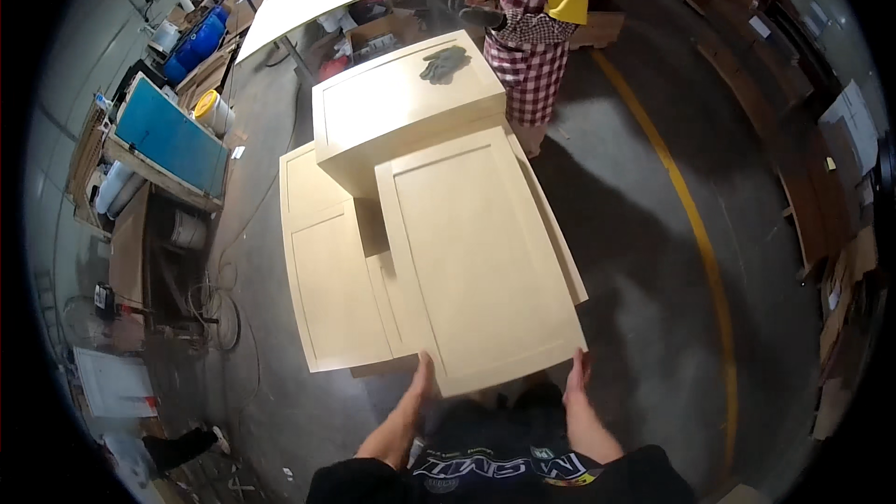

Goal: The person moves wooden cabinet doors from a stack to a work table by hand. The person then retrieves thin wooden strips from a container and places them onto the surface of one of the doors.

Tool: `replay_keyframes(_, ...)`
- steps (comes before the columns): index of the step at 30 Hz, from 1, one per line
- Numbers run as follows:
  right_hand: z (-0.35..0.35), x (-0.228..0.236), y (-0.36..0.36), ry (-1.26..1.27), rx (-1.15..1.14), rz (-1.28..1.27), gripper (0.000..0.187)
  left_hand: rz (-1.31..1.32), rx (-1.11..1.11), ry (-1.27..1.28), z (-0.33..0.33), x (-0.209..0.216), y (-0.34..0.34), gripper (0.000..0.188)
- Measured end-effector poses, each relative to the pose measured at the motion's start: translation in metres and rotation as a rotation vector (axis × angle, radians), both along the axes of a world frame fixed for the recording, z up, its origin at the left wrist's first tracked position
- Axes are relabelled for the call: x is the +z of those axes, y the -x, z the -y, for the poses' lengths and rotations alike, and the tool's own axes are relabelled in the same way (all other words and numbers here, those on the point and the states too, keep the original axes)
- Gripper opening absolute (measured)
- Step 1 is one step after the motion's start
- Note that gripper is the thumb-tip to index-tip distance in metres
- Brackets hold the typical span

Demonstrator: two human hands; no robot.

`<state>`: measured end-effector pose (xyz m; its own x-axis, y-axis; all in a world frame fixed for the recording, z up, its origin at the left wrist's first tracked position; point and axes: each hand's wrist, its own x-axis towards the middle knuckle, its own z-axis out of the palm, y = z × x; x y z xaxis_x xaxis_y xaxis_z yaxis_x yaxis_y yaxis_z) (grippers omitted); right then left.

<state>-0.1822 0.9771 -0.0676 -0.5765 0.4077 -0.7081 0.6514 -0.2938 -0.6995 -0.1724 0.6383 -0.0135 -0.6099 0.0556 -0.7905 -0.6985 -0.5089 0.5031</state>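
Your cream panels (334, 289) already lie grouped at centre frame; the large framed panel (485, 261) looks as if it isn't settled yet. It reaches up-frame from between your left hand (423, 381) and right hand (578, 378), palms inward at its lower corners; you can't tell whether fingers curl underneath.

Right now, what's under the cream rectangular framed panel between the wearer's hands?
Under the framed panel, a flat cream board shows past its left edge, a narrow cream strip past its right. Anything beneath its middle is covered.
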Motion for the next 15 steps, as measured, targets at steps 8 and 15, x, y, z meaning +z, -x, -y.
replay_keyframes(8, 0.019, -0.003, -0.046, 0.594, -0.169, -0.28, 0.092, 0.091, -0.725, -0.228, -0.059, -0.007, -0.068, 0.075)
replay_keyframes(15, -0.139, -0.023, -0.013, 0.459, -0.105, -0.161, 0.081, -0.282, -0.93, 0.434, -0.014, 0.058, 0.076, 0.037)
